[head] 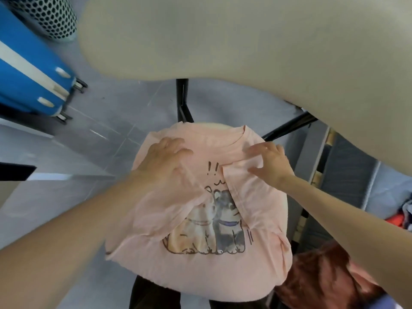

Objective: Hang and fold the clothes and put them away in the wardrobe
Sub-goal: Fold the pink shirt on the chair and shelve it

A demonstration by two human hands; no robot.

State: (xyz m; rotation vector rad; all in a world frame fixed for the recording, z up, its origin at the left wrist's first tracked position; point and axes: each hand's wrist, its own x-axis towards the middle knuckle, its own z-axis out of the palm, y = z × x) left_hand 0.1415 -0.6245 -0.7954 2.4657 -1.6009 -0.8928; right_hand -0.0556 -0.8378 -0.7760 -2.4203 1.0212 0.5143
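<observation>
- One broad beige tabletop with a rounded edge (223,36) fills the view beyond the shirt; two black legs under it show just past the shirt's collar.
- One glossy blue hard-shell suitcase with a white stripe (24,70) lies far to the shirt's left, with two of its wheels in view.
- One pale pink cotton T-shirt with a cartoon print of two animals (200,219) lies front up on a round pale seat (211,124), with both of its sleeves folded in over the chest.
- One rust-red crumpled garment (323,275) sits just beside the shirt's near right hem.
- One white perforated bin (51,16) stands beyond the suitcase, well apart from the shirt.
- Two bare hands are on the shirt: the left hand (166,159) lies flat with its fingers spread on the left folded sleeve, and the right hand (270,161) presses the right folded sleeve with its fingers splayed, gripping nothing.
</observation>
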